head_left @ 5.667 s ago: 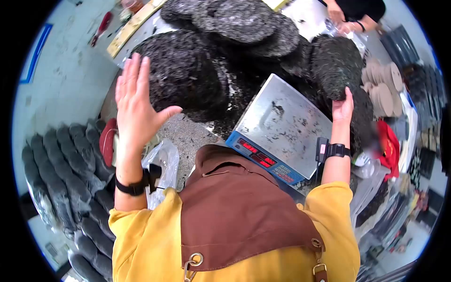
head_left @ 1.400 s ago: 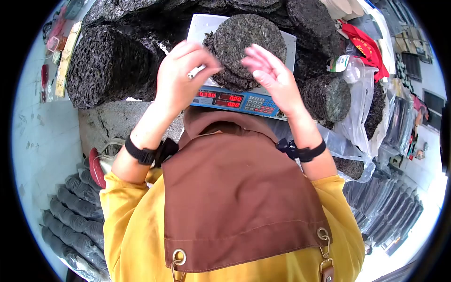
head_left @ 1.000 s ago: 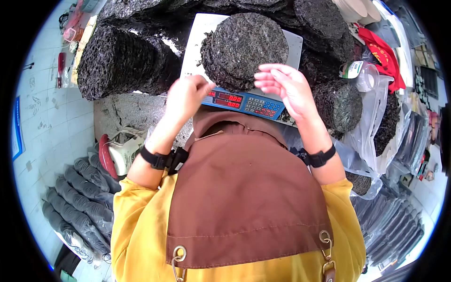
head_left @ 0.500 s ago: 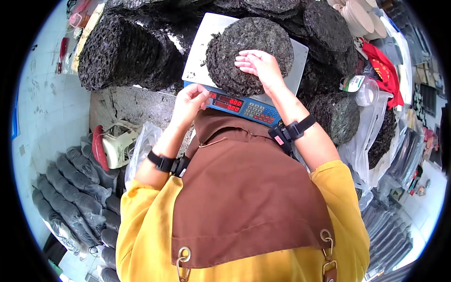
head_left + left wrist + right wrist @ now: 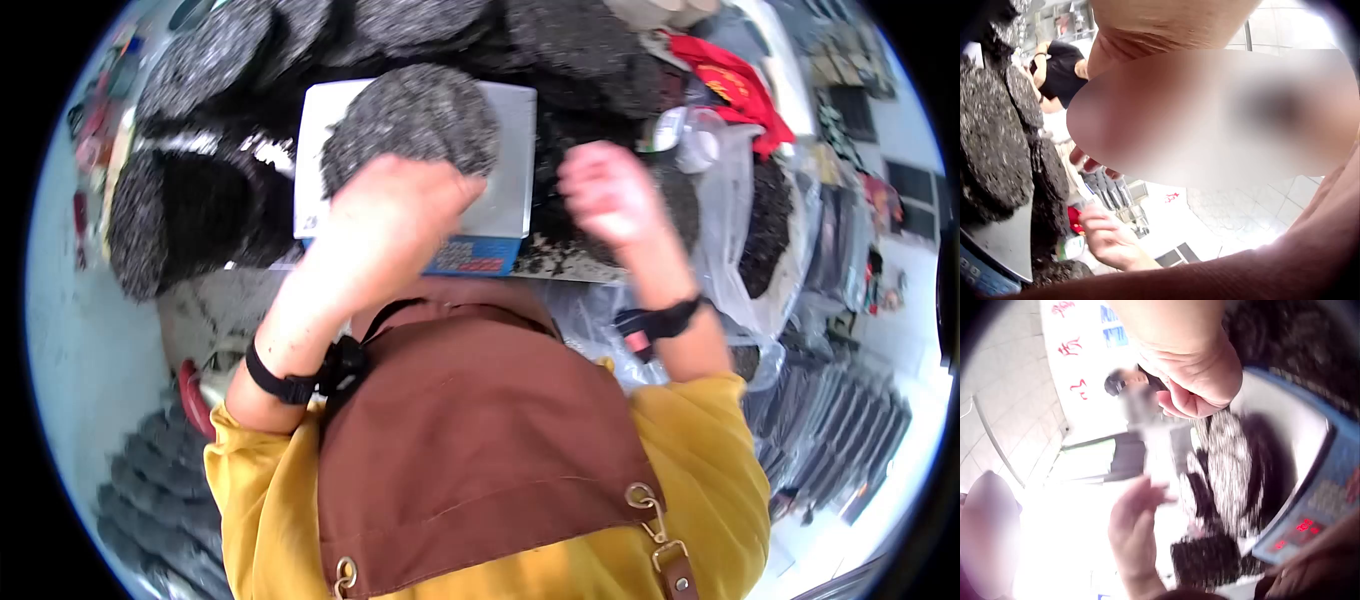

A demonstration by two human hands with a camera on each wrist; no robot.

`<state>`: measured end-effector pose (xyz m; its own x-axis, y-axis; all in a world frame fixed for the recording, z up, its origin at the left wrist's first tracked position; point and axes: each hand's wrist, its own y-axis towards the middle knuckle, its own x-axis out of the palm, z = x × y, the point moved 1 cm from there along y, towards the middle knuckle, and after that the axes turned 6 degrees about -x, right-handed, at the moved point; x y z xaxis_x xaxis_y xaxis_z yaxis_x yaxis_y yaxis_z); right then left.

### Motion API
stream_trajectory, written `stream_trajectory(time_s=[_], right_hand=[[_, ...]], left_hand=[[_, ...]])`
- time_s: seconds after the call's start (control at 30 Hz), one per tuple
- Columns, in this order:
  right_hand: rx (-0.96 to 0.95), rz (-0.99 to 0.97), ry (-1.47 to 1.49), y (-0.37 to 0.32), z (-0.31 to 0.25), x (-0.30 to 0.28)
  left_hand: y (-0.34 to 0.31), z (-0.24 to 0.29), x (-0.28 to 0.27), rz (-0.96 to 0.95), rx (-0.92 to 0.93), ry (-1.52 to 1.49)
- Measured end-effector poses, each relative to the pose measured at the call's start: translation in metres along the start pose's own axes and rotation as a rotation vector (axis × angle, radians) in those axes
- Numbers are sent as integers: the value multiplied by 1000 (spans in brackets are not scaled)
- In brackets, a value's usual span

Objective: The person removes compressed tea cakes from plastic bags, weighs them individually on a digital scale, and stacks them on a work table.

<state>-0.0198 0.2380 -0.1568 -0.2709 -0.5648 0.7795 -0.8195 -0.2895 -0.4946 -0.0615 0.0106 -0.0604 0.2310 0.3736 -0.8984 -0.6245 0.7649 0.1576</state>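
Note:
A dark, round, fibrous stack (image 5: 415,120) lies on the metal plate (image 5: 512,150) of a blue-fronted scale. Over the plate's near edge is my left hand (image 5: 390,225), its bent fingers in front of the stack; whether they touch it cannot be told. To the right of the scale my right hand (image 5: 612,195) is raised and blurred, fingers loosely curled with nothing seen in them. The right wrist view shows those curled fingers at the top and my left hand (image 5: 1135,528) with relaxed fingers. In the left wrist view, a blurred patch covers much of my left hand.
More dark round stacks (image 5: 215,55) line the back, and another (image 5: 180,215) lies at the left. Right of the scale are a clear plastic cup (image 5: 700,140), a red cloth (image 5: 735,85) and plastic bags (image 5: 725,230). A person in black (image 5: 1063,69) is across the work area.
My right hand has left the top of the stack and moved right of the scale. My left hand has come up from the display to the plate's near edge. The head view has shifted.

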Motion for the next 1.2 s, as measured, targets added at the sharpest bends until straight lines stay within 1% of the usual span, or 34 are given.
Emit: stream_trajectory(time_s=[0.03, 0.07, 0.1, 0.13, 0.17, 0.2, 0.23, 0.27, 0.3, 0.37, 0.43, 0.47, 0.5, 0.53, 0.57, 0.6, 0.63, 0.7, 0.73, 0.77, 0.83, 0.87, 0.9, 0.97, 1.0, 1.03, 1.07, 1.1, 1.13, 1.17, 1.2], right_hand=[[44, -87, 258, -12, -33, -16], [-21, -38, 455, -34, -69, -15], [-126, -66, 336, -46, -121, -59], [-345, -59, -95, -57, -188, -107], [-841, 449, -598, -70, -226, -145], [-933, 607, -905, -75, -266, -183], [-721, 831, -1650, -78, -311, -229], [-713, 817, -1647, -72, -301, -223], [-823, 853, -2020, -66, -281, -193], [-1033, 862, -2789, -43, -229, -115], [-826, 448, -1704, 5, -171, -59], [-792, 389, -1691, 23, -135, -25], [-784, 300, -1794, 52, -115, -18], [-854, 243, -1781, 73, -90, 0], [-792, 179, -1613, 101, -72, 3], [-708, 169, -1670, 124, -57, 3], [-623, 162, -1725, 141, -42, 3], [-530, -13, -1637, 143, -5, 11], [-588, 82, -1753, 134, 16, 13], [-647, 181, -1865, 122, 32, 14], [-492, 141, -1353, 103, 44, 17], [-368, 200, -1028, 91, 50, 24], [-242, 250, -697, 78, 58, 30], [-155, 218, -589, 59, 66, 25], [-173, 220, -544, 53, 66, 26], [-214, 209, -620, 49, 58, 27], [-239, 243, -616, 49, 43, 17], [-303, 324, -631, 46, 23, 17], [-461, 318, -633, 44, 3, 22], [-531, 272, -509, 45, -21, 12], [-572, 240, -356, 47, -40, 19]], left_hand=[[-5, -4, -8, -13, 23, -6], [-11, -9, -20, 36, -95, 7], [-24, -29, -23, 107, -214, 20], [-35, -43, -29, 152, -308, -45], [-46, -54, -36, 210, -390, -109], [-57, -64, -40, 255, -495, -161], [-68, -72, -41, 303, -591, -218], [-78, -77, -41, 305, -650, -273], [-88, -81, -40, 311, -657, -267], [-107, -91, -27, 313, -916, -493], [-119, -99, -1, 251, -1050, -690], [-120, -101, 14, 242, -1110, -787], [-118, -102, 29, 234, -1168, -888], [-114, -103, 42, 247, -1179, -946], [-108, -106, 56, 263, -1185, -1009], [-105, -112, 72, 306, -1178, -1006], [-93, -105, 74, 297, -1181, -998], [-89, -135, 120, 394, -896, -573], [-79, -131, 117, 466, -859, -606], [-74, -133, 117, 513, -921, -530], [-72, -140, 114, 512, -938, -638], [-72, -137, 112, 526, -880, -640], [-72, -133, 105, 512, -799, -589], [-71, -120, 72, 436, -715, -666], [-75, -121, 66, 417, -657, -698], [-83, -123, 53, 233, -704, -807], [-89, -114, 19, 180, -605, -682], [-99, -110, -17, 191, -521, -330], [-110, -106, -57, 244, -442, -120], [-132, -109, -89, 313, -399, 23], [-152, -113, -113, 422, -417, 154]])
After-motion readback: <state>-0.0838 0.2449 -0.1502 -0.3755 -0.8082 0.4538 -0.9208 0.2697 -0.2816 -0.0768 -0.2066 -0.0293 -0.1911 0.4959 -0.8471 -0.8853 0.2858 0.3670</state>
